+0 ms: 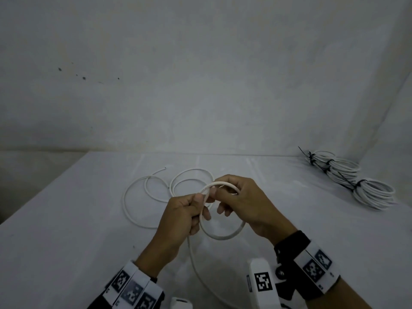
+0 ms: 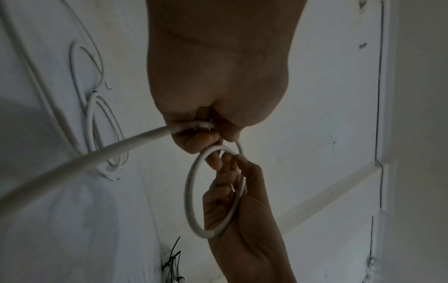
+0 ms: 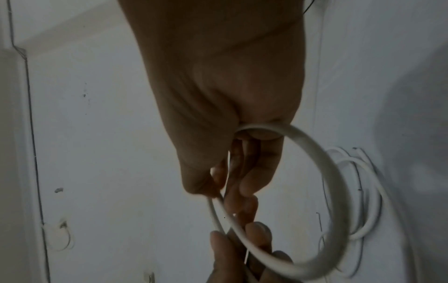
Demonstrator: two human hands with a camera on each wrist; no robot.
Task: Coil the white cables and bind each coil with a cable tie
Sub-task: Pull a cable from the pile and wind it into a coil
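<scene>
White cable, head view: the white cable (image 1: 223, 236) stood as one small loop between both hands at lower centre of the frame, lifted off the table (image 1: 66, 219); its free run dropped from the left hand toward the bottom edge; more slack lay in loose rings (image 1: 142, 197) on the table just above and left of the hands.
Left hand, head view: the left hand (image 1: 178, 217) pinched the loop's left side where the strands crossed, thumb on top, fingers curled round it.
Right hand, head view: the right hand (image 1: 243, 201) gripped the loop's top, fingers curled through it; judged, the next turn would be fed from the left hand's side, so the left hand sat nearer the slack.
Open room, head view: bare table lay to the lower left; the finished coils (image 1: 361, 181) with black cable ties (image 1: 347, 182) sat at right, well apart.
Left wrist view: the cable (image 2: 80, 162) ran out of the left hand (image 2: 218, 76) toward the lower left; the loop (image 2: 191, 191) hung below it, its plane near upright, with the right hand (image 2: 242, 210) holding its far side.
Right wrist view: the loop (image 3: 327, 181) arced right and down from the right hand (image 3: 230, 95) to the left hand's fingertips (image 3: 259, 229), which pinched it at the bottom of the frame; slack rings (image 3: 363, 201) lay behind at right.
</scene>
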